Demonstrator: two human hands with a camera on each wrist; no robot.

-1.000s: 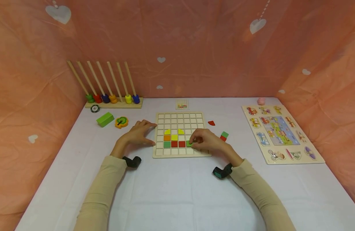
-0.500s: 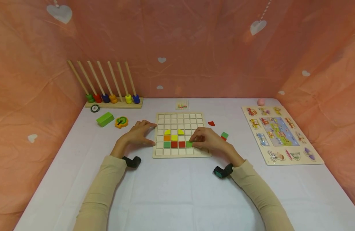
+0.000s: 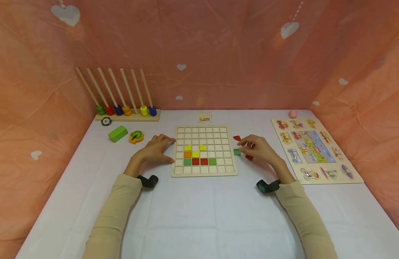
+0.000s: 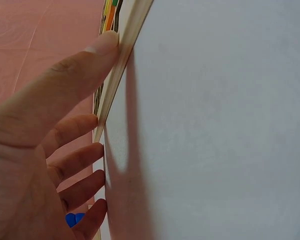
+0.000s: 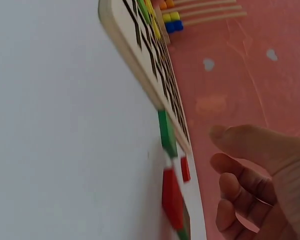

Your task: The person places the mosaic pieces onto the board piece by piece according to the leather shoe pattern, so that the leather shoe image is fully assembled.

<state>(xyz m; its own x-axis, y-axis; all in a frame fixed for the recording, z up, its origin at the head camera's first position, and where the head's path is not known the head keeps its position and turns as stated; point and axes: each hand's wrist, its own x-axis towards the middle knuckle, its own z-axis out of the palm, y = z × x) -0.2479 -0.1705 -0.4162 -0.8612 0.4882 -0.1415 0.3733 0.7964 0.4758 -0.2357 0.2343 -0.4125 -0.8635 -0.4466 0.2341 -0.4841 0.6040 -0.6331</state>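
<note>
1. Head view: my left hand (image 3: 156, 148) is resting at the left edge of the gridded wooden board (image 3: 204, 175), thumb and index finger spread wide and touching its rim.
2. My right hand (image 3: 258, 149) is hovering beyond the board's right edge; its thumb and index finger are standing apart, the other fingers are bending loosely, and it is holding nothing that I can see.
3. Near that hand, a loose green tile (image 3: 237, 152), a red tile (image 3: 249, 157) and a curved red piece (image 3: 236, 137) are lying on the white tablecloth (image 3: 186, 216).
4. On the board, a row of green, red, red and green squares (image 3: 204, 161) is sitting toward me; just beyond it are sitting an orange square (image 3: 187, 154) and a yellow square (image 3: 195, 154), then two yellow rounded pieces (image 3: 203, 148).
5. Behind the board, a small patterned card (image 3: 204, 117) is lying; a puzzle board (image 3: 340, 181) is lying well to the right.
</note>
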